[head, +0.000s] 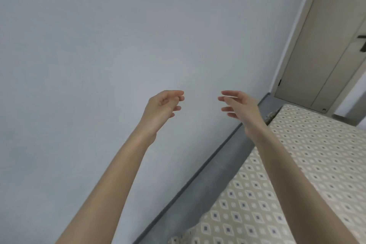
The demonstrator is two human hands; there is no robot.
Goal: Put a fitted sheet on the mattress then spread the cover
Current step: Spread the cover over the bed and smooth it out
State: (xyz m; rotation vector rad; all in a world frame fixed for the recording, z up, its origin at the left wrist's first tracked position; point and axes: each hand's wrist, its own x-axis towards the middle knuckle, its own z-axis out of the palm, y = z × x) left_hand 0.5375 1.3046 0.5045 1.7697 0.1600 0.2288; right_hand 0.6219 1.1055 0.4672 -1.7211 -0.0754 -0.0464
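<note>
While both hands are up in front of the wall, neither holds anything. The left hand has loosely curled fingers and an empty palm. The right hand has relaxed, part-spread fingers and is also empty. The two face each other, apart, not touching.

The mattress is lower right, with its long edge along a grey strip at the wall foot and its far end near the door. Its top is a beige diamond print, lying flat and fairly smooth. I can't tell whether that is bare ticking or a fitted sheet already on. No loose sheet or cover is in view.

My read is that the hands are between grabs, so the step is probably fetching or re-gripping fabric. Progress is unclear from this view.

Doing it well:
- Look down first. The view is mostly wall, so the work is largely off-frame.
- If the sheet is not on, find an elastic corner seam and pinch it with both hands. Hook the far wall-side corner first, then the diagonal one, then the rest. Pull tension along the length and tuck the elastic under.
- If the sheet is on, take the cover by two corners of a short edge, throw it toward the door end and let it settle. Then smooth it from the middle out.

Risk: the wall-side gap looks tight, so a corner hooked last there will likely pop off.
</note>
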